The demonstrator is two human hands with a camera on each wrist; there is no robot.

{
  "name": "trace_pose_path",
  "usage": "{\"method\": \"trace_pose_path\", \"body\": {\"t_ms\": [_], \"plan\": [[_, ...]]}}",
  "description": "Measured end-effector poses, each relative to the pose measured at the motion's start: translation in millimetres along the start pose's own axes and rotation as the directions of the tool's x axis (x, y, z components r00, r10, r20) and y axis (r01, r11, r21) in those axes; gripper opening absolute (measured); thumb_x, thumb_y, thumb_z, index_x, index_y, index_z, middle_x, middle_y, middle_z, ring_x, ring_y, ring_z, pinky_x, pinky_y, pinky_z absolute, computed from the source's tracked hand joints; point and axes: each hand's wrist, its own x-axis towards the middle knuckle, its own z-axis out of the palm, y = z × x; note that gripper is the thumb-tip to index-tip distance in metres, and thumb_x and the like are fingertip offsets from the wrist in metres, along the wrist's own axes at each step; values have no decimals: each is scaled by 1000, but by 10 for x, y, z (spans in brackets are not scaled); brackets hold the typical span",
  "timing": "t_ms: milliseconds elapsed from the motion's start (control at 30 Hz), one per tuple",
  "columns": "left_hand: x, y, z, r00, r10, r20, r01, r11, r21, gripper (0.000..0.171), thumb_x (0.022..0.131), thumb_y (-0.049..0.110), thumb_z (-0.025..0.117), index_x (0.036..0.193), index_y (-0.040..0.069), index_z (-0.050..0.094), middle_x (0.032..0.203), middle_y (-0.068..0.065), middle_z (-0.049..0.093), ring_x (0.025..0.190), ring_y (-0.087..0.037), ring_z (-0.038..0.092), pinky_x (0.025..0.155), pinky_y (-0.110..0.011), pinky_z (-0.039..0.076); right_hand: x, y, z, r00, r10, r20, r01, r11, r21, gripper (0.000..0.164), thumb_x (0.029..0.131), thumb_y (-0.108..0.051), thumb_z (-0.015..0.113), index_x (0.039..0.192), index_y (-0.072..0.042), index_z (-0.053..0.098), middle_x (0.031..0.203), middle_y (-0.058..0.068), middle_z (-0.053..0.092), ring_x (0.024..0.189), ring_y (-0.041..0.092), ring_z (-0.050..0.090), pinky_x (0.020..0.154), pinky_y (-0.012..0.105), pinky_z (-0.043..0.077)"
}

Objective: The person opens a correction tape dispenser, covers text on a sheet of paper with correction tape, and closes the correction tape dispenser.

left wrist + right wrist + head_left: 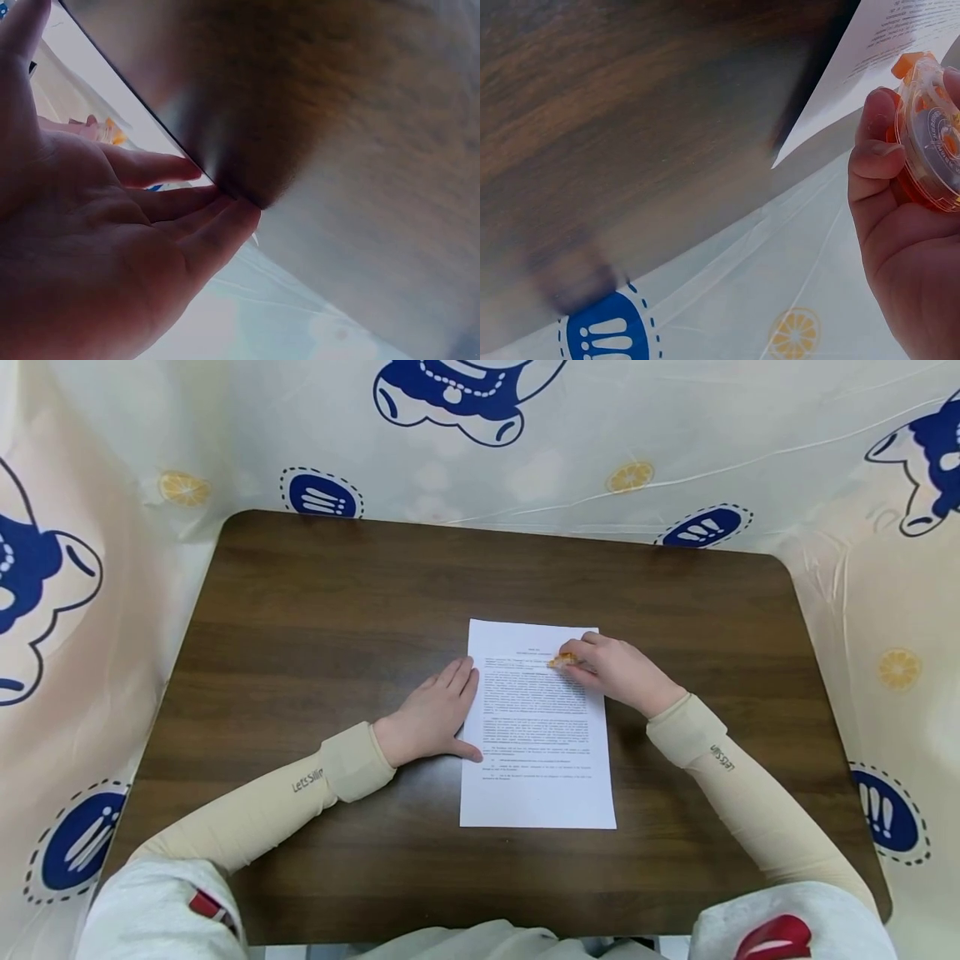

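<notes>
A printed sheet of paper [536,802] lies on the wooden table, lines of text covering most of it. My left hand [433,714] rests on the sheet's left edge with fingers extended and thumb spread; in the left wrist view, its fingertips [244,217] press at the tabletop. Near the top of the page, my right hand [618,672] grips an orange and clear correction tape dispenser [930,142]. The dispenser's orange tip [906,64] points toward the text, over the upper lines in the head view. Fingers partly cover its body.
The dark brown table [337,585] has rounded corners and extends around the sheet on all sides. A pale curtain [480,485] with blue cartoon prints and orange slices hangs close behind the table and along both sides.
</notes>
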Motion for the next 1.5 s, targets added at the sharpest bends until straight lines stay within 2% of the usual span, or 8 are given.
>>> {"method": "trace_pose_path", "body": {"t_ms": [367, 600, 867, 1500], "plan": [[1, -2, 6, 1000, 7, -6, -7, 1000, 9, 127, 80, 73, 76, 159, -12, 25, 168, -31, 18, 155, -46, 22, 121, -54, 32, 22, -25, 25, 1000, -3, 9, 2, 1000, 16, 30, 101, -26, 71, 125, -9, 69, 108, 11, 69, 82, 23, 63, 73, 36, 56], [8, -16, 6, 1000, 6, -5, -6, 1000, 11, 126, 80, 73, 76, 159, -11, 25, 169, -30, 18, 156, -45, 22, 122, -53, 31, 56, -59, 40, 1000, 7, 26, -7, 1000, 24, 32, 101, -27, 72, 126, -9, 69, 112, 12, 70, 85, 24, 65, 79, 39, 59], [6, -13, -10, 1000, 4, -7, -4, 1000, -3, 126, 80, 72, 77, 159, -12, 25, 169, -30, 17, 156, -45, 21, 121, -54, 31, 106, -134, 52, 1000, -18, 21, 17, 999, 51, 31, 100, -26, 72, 127, -9, 70, 110, 9, 69, 83, 21, 64, 73, 34, 55], [1, -2, 1, 1000, -9, 19, 9, 1000, 1, 127, 80, 73, 75, 160, -10, 23, 170, -29, 16, 156, -45, 20, 122, -54, 30, 181, -297, 86, 998, -55, 22, 54, 998, 38, 31, 99, -25, 74, 125, -6, 71, 105, 8, 71, 80, 19, 62, 71, 30, 53]]}}
